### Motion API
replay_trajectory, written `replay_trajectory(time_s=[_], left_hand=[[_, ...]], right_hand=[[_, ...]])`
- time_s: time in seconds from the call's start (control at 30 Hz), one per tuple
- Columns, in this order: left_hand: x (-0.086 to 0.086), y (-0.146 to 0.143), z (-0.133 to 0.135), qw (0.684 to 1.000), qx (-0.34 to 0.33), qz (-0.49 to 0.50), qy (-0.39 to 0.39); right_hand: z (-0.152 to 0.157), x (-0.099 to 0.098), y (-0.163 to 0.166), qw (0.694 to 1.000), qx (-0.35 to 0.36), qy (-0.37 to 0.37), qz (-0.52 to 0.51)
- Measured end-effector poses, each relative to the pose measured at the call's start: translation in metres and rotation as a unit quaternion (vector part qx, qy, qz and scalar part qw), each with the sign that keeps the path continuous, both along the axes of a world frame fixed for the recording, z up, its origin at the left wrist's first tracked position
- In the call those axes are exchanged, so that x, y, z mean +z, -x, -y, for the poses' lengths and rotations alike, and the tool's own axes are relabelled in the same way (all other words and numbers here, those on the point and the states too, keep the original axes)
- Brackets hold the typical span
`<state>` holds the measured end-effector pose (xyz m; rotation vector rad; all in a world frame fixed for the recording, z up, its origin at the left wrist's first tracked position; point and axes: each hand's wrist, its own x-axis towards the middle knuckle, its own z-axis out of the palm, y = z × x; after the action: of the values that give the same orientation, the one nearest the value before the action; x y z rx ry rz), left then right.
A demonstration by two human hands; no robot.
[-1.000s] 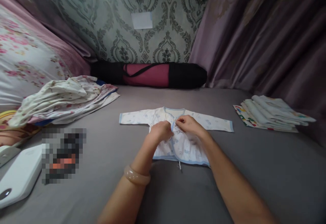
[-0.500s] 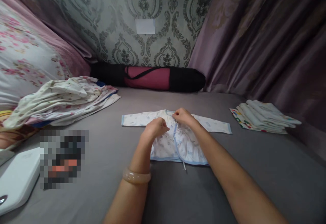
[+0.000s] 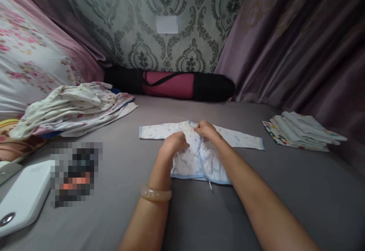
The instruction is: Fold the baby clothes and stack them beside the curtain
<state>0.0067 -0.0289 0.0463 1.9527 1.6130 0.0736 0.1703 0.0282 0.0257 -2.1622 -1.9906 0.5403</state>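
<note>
A white baby shirt (image 3: 186, 165) with blue trim and a faint print lies front side up, its sleeves spread to both sides. Its front edges overlap, and a thin tie hangs past the lower hem. My right hand (image 3: 206, 130) is closed in a pinch on the shirt at the neckline edge. On the left front panel, my left hand (image 3: 174, 144) has its fingers curled onto the cloth, and its fingertips are partly hidden. A pale bangle (image 3: 156, 194) circles my left wrist.
Folded cloths (image 3: 302, 131) are stacked at the right. A loose heap of clothes (image 3: 76, 108) lies at the left. Nearer are a white device (image 3: 27, 196) and a blurred-out object (image 3: 78, 175). A long black and red bag (image 3: 171, 84) rests along the wall.
The view has shifted slightly, so the scene sits a little farther right. Both hands stay at nearly the same places on the shirt.
</note>
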Motion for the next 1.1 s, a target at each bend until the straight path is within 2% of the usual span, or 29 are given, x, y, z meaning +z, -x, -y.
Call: replay_trajectory(time_s=[0.2, 0.37, 0.47, 0.63, 0.7, 0.8, 0.93, 1.1], left_hand=[[0.001, 0.003, 0.0, 0.999, -0.035, -0.015, 0.011], [0.005, 0.004, 0.001, 1.0, -0.03, -0.001, 0.008], [0.008, 0.012, 0.0, 0.999, -0.03, 0.011, -0.019], [0.016, 0.032, 0.0, 0.998, -0.002, 0.013, -0.06], [0.02, 0.037, 0.001, 0.998, 0.009, 0.007, -0.059], [0.023, 0.037, 0.003, 0.999, 0.019, -0.011, -0.041], [0.021, 0.036, 0.01, 0.999, 0.031, -0.006, 0.0], [0.007, 0.046, 0.043, 0.994, 0.015, 0.052, 0.094]], right_hand=[[0.011, 0.002, -0.021, 0.997, 0.038, -0.044, -0.054], [0.05, 0.01, -0.042, 0.985, 0.053, -0.122, -0.109], [0.083, 0.009, -0.051, 0.98, 0.084, -0.112, -0.137], [0.132, 0.005, -0.06, 0.983, 0.068, -0.076, -0.153], [0.149, 0.004, -0.056, 0.981, 0.086, -0.071, -0.16], [0.172, 0.004, -0.041, 0.977, 0.132, -0.084, -0.147], [0.192, -0.003, -0.024, 0.977, 0.158, -0.114, -0.082], [0.194, -0.013, -0.021, 0.976, 0.18, -0.116, -0.039]])
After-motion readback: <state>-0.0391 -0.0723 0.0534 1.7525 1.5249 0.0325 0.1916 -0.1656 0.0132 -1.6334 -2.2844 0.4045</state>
